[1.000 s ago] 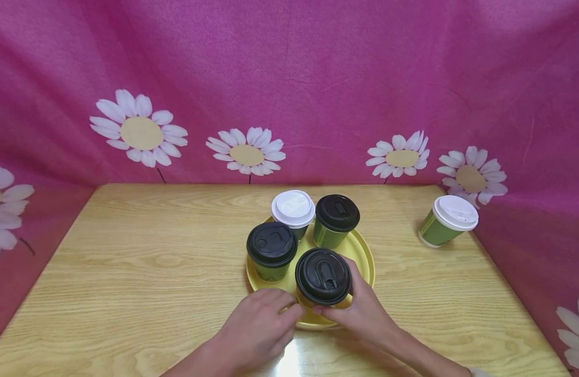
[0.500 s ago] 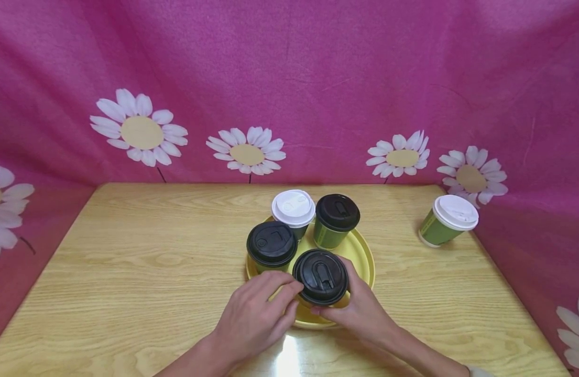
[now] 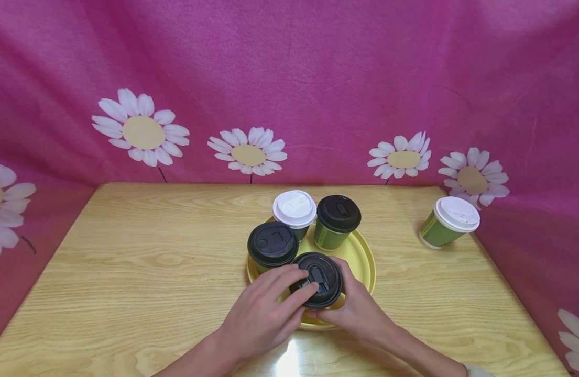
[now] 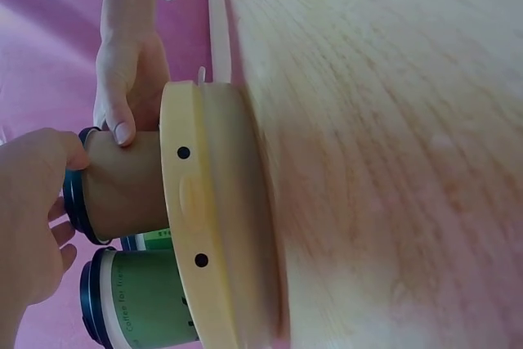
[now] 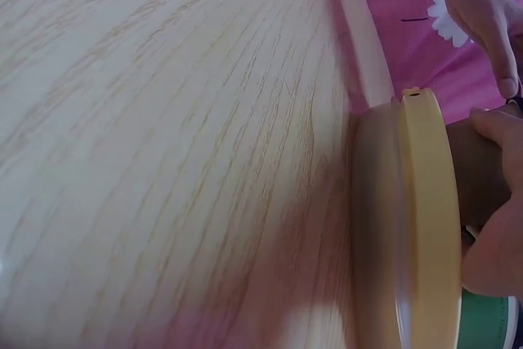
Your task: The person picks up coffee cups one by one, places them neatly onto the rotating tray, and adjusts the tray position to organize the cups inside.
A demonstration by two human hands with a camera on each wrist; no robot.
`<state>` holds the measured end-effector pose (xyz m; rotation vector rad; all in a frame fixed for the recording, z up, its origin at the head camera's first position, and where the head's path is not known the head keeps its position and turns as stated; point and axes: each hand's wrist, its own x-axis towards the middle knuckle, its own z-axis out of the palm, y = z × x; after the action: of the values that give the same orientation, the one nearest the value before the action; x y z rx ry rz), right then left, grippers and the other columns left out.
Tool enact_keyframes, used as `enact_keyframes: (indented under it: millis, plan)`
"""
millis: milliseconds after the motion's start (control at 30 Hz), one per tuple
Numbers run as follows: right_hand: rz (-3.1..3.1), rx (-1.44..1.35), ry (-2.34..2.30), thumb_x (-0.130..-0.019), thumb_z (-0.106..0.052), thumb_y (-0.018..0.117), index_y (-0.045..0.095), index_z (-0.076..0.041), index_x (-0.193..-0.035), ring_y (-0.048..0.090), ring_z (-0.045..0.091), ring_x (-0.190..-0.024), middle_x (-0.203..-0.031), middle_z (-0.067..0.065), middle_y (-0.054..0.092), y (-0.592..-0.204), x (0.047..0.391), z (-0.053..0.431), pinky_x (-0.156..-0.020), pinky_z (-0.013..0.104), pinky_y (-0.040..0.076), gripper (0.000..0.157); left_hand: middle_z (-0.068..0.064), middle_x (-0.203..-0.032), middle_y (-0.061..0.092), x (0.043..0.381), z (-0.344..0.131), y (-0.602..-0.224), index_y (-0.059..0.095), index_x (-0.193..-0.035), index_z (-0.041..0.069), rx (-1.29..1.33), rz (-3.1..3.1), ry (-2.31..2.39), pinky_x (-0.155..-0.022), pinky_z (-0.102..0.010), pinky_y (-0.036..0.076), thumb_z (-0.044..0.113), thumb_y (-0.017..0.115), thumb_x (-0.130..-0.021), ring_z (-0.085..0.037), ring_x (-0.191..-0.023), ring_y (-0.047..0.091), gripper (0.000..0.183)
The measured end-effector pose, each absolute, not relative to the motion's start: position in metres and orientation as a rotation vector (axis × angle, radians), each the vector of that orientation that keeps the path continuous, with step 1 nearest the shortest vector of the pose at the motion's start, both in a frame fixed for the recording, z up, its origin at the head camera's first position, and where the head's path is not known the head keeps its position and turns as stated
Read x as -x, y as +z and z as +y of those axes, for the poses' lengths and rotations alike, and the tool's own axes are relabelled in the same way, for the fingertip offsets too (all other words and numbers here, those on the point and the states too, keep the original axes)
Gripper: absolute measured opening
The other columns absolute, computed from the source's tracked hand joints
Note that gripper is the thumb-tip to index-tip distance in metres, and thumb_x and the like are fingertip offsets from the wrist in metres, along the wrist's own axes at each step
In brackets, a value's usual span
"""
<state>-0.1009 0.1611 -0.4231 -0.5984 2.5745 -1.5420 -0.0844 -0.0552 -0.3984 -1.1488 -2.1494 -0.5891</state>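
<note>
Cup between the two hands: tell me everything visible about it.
The cup has a body that is plain brown and paper-looking where it shows, and a black, plastic-looking lid fitted on top, with a moulded tab. It looks roughly upright over the near part of the yellow tray; its base is hidden. The right hand grips the body; the left hand touches the lid.

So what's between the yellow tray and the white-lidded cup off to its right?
Just bare wooden table between the yellow tray and the white-lidded cup; the head view shows it.
</note>
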Motion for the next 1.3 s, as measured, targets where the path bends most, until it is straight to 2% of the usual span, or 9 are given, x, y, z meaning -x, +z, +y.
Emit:
enact_keyframes:
  millis: [300,567,800,967,1133,1233,1300]
  plan:
    - [2.563,0.665,-1.493,-0.062,-0.039,0.083,0.032,-0.028,-0.133,0.049,0.011,-0.113,-0.124,-0.01,0.052,-0.424,0.102,0.159,-0.096,0.033,0.039,0.087,-0.009,-0.124,0.053,0.085,-0.054,-0.402,0.059,-0.119,0.01,1.232,-2.166,-0.542,-0.103,-0.038,0.033,0.017,0.054,-0.084,-0.027,-0.122,0.042,0.036]
    - [2.546,0.638,-1.468,-0.06,-0.038,0.084,0.033,-0.031,-0.131,0.051,0.008,-0.11,-0.12,-0.014,0.053,-0.425,0.104,0.157,-0.094,0.032,0.041,0.087,-0.01,-0.121,0.053,0.085,-0.053,-0.404,0.058,-0.117,0.005,1.268,-2.177,-0.527,-0.102,-0.037,0.033,0.016,0.043,-0.088,-0.025,-0.122,0.043,0.034]
    - [2.566,0.71,-1.436,-0.061,-0.039,0.084,0.032,-0.03,-0.131,0.053,0.009,-0.109,-0.121,-0.014,0.053,-0.426,0.105,0.157,-0.092,0.03,0.043,0.088,-0.011,-0.121,0.052,0.084,-0.054,-0.405,0.057,-0.116,0.004,1.274,-2.198,-0.546,-0.103,-0.034,0.032,0.011,0.057,-0.078,-0.025,-0.12,0.044,0.039]
    - [2.577,0.722,-1.418,-0.061,-0.04,0.083,0.033,-0.029,-0.131,0.052,0.008,-0.108,-0.12,-0.014,0.053,-0.423,0.104,0.155,-0.092,0.029,0.043,0.086,-0.01,-0.122,0.051,0.082,-0.056,-0.404,0.057,-0.117,0.005,1.265,-2.217,-0.512,-0.103,-0.034,0.033,0.012,0.06,-0.077,-0.023,-0.121,0.044,0.041]
    - [2.598,0.735,-1.41,-0.061,-0.027,0.086,0.035,-0.019,-0.13,0.052,0.011,-0.108,-0.12,-0.008,0.054,-0.405,0.098,0.149,-0.092,0.031,0.043,0.085,-0.01,-0.122,0.051,0.082,-0.057,-0.403,0.057,-0.117,0.005,1.263,-2.227,-0.531,-0.103,-0.034,0.033,0.011,0.061,-0.076,-0.023,-0.12,0.044,0.042]
    - [2.601,0.725,-1.393,-0.061,-0.031,0.085,0.035,-0.022,-0.131,0.051,0.009,-0.109,-0.12,-0.012,0.053,-0.408,0.099,0.149,-0.093,0.031,0.042,0.087,-0.01,-0.122,0.052,0.082,-0.057,-0.404,0.057,-0.117,0.005,1.26,-2.223,-0.512,-0.103,-0.034,0.033,0.012,0.062,-0.075,-0.023,-0.12,0.044,0.043]
    - [2.613,0.724,-1.356,-0.06,-0.039,0.084,0.032,-0.027,-0.132,0.05,0.007,-0.11,-0.121,-0.016,0.052,-0.414,0.102,0.152,-0.094,0.031,0.041,0.089,-0.011,-0.122,0.052,0.082,-0.058,-0.403,0.057,-0.118,0.005,1.256,-2.214,-0.477,-0.102,-0.034,0.033,0.012,0.063,-0.075,-0.024,-0.12,0.044,0.044]
